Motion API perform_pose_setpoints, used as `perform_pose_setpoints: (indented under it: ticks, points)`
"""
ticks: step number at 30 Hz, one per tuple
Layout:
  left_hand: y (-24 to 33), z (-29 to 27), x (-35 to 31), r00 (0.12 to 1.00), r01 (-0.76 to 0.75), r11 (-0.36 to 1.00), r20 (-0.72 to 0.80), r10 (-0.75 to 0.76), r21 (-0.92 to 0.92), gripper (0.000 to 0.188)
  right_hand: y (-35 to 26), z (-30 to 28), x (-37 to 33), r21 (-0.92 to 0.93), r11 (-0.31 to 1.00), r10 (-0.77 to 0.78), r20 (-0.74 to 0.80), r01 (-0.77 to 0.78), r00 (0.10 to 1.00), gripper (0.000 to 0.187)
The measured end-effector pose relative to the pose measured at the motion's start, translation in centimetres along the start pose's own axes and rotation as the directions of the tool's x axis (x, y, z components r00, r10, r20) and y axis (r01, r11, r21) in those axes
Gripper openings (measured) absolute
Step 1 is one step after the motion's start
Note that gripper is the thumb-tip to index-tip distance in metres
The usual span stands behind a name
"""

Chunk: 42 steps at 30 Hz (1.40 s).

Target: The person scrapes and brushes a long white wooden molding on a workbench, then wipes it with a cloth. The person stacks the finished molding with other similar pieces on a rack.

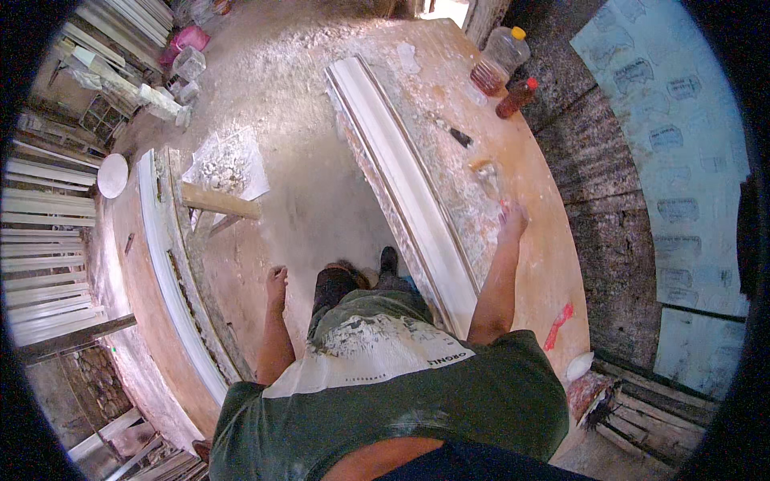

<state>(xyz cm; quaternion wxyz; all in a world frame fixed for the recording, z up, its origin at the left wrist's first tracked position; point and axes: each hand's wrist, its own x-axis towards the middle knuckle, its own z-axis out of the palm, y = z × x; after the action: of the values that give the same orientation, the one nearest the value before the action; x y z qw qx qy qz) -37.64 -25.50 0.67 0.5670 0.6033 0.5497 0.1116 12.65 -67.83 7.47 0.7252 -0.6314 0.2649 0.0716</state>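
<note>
My right hand (pixel 511 220) is over the right-hand table, its fingers closed. A small red bit shows at the fingertips, but I cannot make out what they hold. Just beyond them lies a greyish, flat piece (pixel 490 183) with a tan end. My left hand (pixel 277 279) hangs over the gap between the two tables, fingers curled, with nothing visible in them. A long white ribbed moulding (pixel 401 172) runs along the left edge of the right-hand table. Farther up the table lies a dark-ended tool (pixel 459 137), perhaps a brush.
A clear bottle with a yellow cap (pixel 508 50) and a red-capped bottle (pixel 517 98) stand far right. A crumpled red thing (pixel 559 326) lies at the near right. Another white moulding (pixel 172 272) edges the left table. A white sheet with crumbs (pixel 228 164) lies beyond a wooden bar (pixel 220 200).
</note>
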Motion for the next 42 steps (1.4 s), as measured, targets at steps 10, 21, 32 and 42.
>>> perform_pose_setpoints:
  ticks: [10, 21, 32, 42]
  points:
    - [7.2, 0.7, 19.4, 0.915, 0.299, 0.941, 0.233, -0.330, 0.158, 0.032, 2.1, 6.1, -1.0, 0.097, 0.995, -0.005, -0.276, 0.033, 0.961, 0.040]
    - [40.7, 23.5, 40.2, 0.639, -0.759, 0.614, 0.428, 0.639, 0.216, 0.053, 3.2, 21.2, -7.7, -0.630, 0.707, -0.412, 0.003, 0.322, 0.911, 0.025]
    - [46.1, 29.5, 45.5, 0.685, -0.721, 0.435, 0.460, 0.565, 0.540, 0.041, 0.9, 21.6, -17.6, -0.758, 0.563, -0.541, -0.038, 0.329, 0.840, 0.014]
    - [49.2, 30.8, 45.2, 0.821, -0.210, 0.972, 0.559, 0.117, 0.106, 0.050, 7.2, 13.7, -19.1, -0.295, 0.954, -0.218, -0.546, 0.057, 0.809, 0.025]
